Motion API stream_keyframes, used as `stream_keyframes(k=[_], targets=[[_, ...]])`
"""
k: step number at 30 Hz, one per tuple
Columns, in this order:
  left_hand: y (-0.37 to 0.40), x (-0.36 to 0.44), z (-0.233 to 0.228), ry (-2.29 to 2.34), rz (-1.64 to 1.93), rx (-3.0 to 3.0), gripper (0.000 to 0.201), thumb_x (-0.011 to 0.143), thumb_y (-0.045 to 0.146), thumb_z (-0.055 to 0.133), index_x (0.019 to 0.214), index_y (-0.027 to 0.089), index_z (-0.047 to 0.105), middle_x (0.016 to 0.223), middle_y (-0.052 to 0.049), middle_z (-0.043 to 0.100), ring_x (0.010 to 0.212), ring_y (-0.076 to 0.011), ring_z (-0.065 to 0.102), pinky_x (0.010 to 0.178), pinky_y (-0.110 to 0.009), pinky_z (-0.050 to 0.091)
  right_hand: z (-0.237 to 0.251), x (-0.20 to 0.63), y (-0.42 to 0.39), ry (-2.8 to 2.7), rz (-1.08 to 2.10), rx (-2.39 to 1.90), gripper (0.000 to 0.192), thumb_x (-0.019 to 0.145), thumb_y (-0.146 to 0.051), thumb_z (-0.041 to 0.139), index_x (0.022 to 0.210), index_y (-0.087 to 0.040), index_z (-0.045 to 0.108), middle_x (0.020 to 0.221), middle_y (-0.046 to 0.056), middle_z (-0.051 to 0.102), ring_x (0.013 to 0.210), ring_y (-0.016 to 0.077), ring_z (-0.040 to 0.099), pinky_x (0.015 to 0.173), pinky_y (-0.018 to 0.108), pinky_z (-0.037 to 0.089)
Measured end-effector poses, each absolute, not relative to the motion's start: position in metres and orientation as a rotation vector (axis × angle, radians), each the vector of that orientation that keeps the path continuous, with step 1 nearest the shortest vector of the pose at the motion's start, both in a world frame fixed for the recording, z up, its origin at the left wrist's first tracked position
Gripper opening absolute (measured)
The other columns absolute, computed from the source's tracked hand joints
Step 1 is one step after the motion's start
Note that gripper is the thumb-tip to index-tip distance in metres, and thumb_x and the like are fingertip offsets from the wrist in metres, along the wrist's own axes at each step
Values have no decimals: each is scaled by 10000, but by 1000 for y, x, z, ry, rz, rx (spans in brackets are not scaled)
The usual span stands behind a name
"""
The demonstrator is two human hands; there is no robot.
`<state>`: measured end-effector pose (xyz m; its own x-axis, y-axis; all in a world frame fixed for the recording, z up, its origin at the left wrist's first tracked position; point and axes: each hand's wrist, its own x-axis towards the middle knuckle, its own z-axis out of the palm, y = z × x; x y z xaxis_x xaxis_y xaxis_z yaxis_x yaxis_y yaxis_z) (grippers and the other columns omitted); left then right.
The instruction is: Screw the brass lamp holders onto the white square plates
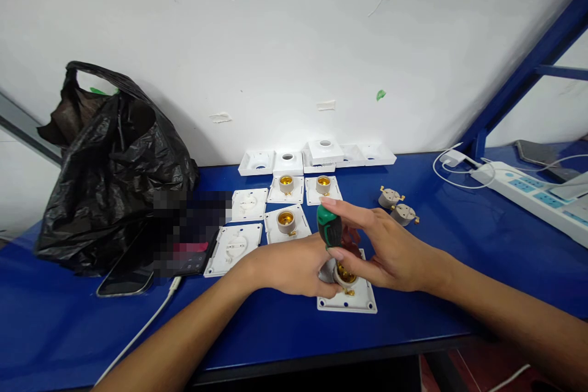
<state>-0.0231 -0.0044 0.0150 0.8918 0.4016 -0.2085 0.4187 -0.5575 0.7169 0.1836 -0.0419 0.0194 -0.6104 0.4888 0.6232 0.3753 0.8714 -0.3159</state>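
My right hand (390, 248) is closed around the green and black handle of a screwdriver (329, 229), held upright with its shaft pointing down into a lamp socket (346, 275). The socket has a pale ring and brass-coloured inside, and sits on a square white base plate (361, 301) near the table's front edge. My left hand (294, 266) grips the socket's left side, thumb at its front; its other fingers are mostly hidden. The screwdriver tip is out of sight inside the socket. Behind my hands, several white plates (248, 203) lie on the table, three with sockets on them.
White square covers (257, 161) line the wall. Two loose sockets (389, 197) lie right of my hands. A power strip (519, 184) with white cables is at far right. Left are a black plastic bag (114, 177) and phones (126, 275), one cabled, on the blue table (257, 337).
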Motion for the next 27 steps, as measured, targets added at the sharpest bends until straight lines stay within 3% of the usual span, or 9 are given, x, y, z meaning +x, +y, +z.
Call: stream_keyframes(k=[27], targets=[[-4,-24,13,593,-21,2245,260,872,287,709,1117,202,687,1065,-31,749,1010,-229,701,865,-280,532,20,184,-42,-2302,204,-610,566,1106,-282,491,1622,-211,269,750,-37,671,614,165,639,618,296,559]])
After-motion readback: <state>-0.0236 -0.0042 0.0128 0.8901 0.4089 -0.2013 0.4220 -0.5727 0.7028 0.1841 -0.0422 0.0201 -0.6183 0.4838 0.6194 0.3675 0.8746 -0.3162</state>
